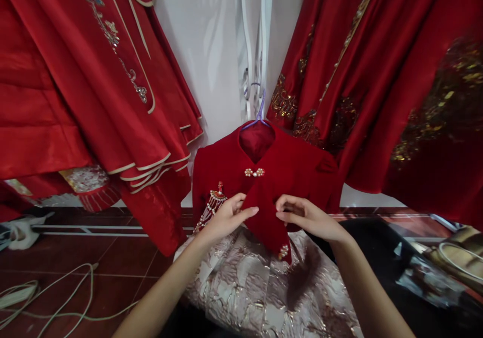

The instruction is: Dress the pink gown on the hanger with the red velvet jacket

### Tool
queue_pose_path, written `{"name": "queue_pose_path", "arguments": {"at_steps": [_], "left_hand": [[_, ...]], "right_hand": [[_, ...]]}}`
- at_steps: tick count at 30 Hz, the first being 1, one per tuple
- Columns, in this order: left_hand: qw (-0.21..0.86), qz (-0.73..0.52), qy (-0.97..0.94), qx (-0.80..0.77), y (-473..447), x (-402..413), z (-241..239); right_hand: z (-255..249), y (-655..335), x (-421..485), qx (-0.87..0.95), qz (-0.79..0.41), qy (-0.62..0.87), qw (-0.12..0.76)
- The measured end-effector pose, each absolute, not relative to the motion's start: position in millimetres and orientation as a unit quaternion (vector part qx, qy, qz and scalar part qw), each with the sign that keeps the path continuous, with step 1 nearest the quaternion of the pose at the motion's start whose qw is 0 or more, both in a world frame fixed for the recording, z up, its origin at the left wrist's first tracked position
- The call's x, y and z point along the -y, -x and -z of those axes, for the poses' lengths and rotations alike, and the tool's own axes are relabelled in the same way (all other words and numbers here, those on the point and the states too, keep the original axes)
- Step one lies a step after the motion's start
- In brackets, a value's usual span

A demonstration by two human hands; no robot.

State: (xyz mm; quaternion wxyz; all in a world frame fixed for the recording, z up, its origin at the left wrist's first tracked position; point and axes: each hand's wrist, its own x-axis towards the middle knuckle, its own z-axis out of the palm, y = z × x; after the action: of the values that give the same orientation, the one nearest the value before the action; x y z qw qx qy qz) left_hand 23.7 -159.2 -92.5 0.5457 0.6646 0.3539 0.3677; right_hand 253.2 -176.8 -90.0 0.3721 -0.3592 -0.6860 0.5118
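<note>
A deep red velvet jacket hangs on a thin purple hanger, its neck held closed by a beaded clasp. My left hand grips one front edge of the jacket, thumb on top and fingers curled under. On the other side, my right hand has its thumb and bent fingers at the opposite front edge, closed around the cloth. Between the hands a front flap folds down, with a second beaded clasp near its tip. A beaded tassel ornament sits beside my left hand.
Below the jacket spreads a silvery-pink brocade skirt. Red embroidered garments hang at the left and right. White cable lies loosely on the tiled floor. Plastic-wrapped items lie on a dark surface at right.
</note>
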Motion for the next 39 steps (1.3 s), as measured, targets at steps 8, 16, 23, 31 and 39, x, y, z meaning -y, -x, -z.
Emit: {"name": "queue_pose_path", "arguments": {"at_steps": [8,16,23,31,39], "left_hand": [[0.453,-0.394,-0.681,-0.419,14.7,150.3,89.7],[0.557,-0.282,-0.697,-0.353,7.3,169.0,75.8],[0.3,-0.35,-0.754,-0.468,12.2,154.9,93.2],[0.099,-0.43,-0.743,-0.503,31.3,130.1,105.5],[0.178,-0.484,-0.705,-0.487,27.4,122.3,113.0]], "right_hand": [[97.2,-210.1,189.0,0.71,-0.436,0.39,0.392],[120.0,-177.3,185.1,0.665,-0.383,0.431,0.474],[121.1,-184.0,177.8,0.663,-0.379,0.45,0.463],[107.4,-202.8,183.9,0.701,-0.402,0.398,0.434],[105.6,-163.0,151.9,0.674,-0.329,0.387,0.537]]}}
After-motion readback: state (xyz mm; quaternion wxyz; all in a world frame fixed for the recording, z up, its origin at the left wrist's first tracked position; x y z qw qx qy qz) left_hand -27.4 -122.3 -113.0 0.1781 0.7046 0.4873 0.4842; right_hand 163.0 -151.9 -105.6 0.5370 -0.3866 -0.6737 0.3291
